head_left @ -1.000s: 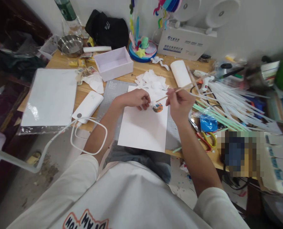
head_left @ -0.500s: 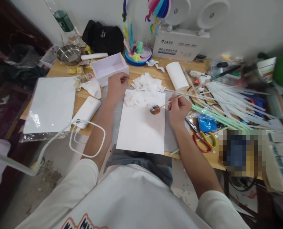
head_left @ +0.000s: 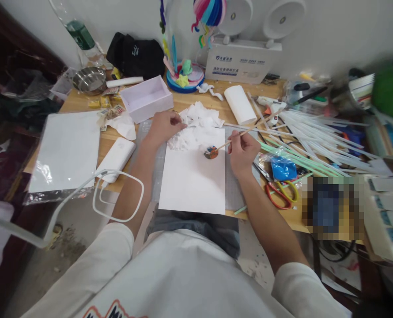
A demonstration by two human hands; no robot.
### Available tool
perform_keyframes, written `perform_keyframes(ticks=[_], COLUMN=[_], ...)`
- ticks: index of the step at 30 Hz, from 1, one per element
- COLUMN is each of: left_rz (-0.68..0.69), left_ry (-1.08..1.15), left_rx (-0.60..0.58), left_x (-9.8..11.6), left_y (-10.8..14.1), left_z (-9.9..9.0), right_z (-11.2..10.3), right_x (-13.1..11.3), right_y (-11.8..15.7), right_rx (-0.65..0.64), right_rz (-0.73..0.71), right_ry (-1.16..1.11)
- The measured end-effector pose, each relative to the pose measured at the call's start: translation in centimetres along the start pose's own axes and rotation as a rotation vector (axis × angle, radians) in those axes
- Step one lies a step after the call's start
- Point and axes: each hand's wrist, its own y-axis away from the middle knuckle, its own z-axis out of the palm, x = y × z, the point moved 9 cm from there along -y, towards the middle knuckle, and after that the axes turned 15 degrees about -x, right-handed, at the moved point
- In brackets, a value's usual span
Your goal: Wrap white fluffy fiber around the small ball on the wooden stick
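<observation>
My right hand [head_left: 243, 152] pinches a thin wooden stick [head_left: 223, 145] near its lower part. At the stick's lower end is a small round piece [head_left: 211, 152] patterned in orange, blue and dark colours, with white fluffy bits by its upper edge. It is over a white sheet of paper [head_left: 193, 181]. My left hand [head_left: 163, 128] is at the left edge of a heap of torn white tissue [head_left: 199, 115], its fingers bent and thumb and forefinger slightly apart. Smaller white shreds [head_left: 183, 139] cover the top of the sheet.
A white open box [head_left: 146, 99] stands behind my left hand. A white power bank [head_left: 115, 159] with a cable lies left. Scissors [head_left: 279, 194], a blue packet [head_left: 283, 168], translucent sticks [head_left: 319, 132] and a glue gun [head_left: 272, 106] lie right. A tissue roll [head_left: 239, 104] is behind.
My left hand has moved down and right to the torn tissue. My right hand still holds the stick with the round piece over the sheet. The view has shifted slightly.
</observation>
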Motion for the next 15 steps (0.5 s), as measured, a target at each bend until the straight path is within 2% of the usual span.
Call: perform_keyframes(ticks=[4,6,13,15], left_rz=[0.006,-0.009,0.050,0.059], left_ry=[-0.066,-0.082,0.071,0.155], left_rx=[-0.063,-0.058,0.115,0.147], left_x=[0.5,0.4,0.6,0.8], left_y=[0.0,-0.1,0.3,0.5], left_z=[1.0,1.0,-0.6,-0.8], right_z=[0.0,0.0,0.0,0.5], right_x=[-0.2,-0.4,-0.3,-0.1], right_y=[0.0,0.0,0.1,0.0], right_rx=[0.000,-0.001,-0.003,-0.075], right_rz=[0.017,0.014,0.002,0.017], right_ry=[0.029,0.040,-0.016,-0.034])
